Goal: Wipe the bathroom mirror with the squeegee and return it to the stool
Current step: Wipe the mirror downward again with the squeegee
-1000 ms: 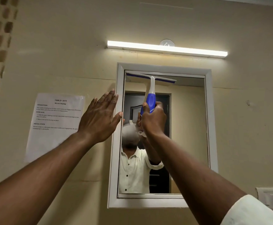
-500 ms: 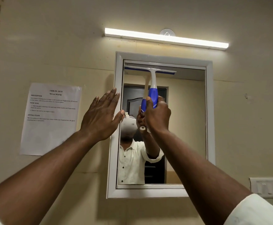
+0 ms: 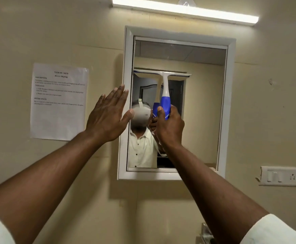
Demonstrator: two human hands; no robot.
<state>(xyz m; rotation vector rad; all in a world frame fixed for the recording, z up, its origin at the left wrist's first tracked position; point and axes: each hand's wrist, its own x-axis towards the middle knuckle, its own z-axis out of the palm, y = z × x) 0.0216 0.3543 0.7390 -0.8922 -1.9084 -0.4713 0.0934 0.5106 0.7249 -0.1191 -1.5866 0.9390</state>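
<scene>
Bathroom wall, mirror point(image 3: 201, 106): right hand point(image 3: 169, 131) gripping squeegee point(image 3: 164, 88) mid-wipe, blade upper left; left hand point(image 3: 108, 118) flat, fingers spread wide; next, pull down.

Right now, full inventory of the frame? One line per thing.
mirror: 1, white frame, on the wall, centre
squeegee: 1, white with blue grip, blade across the glass on its left side, below the top edge
tube light: 1, white, lit, above the mirror
printed sheet: 1, white, on the wall left of the mirror
switch plate: 1, white, lower right wall
wall: 1, cream
left hand: 1, open, fingers spread, at the mirror frame's left edge
right hand: 1, closed on the squeegee grip
</scene>
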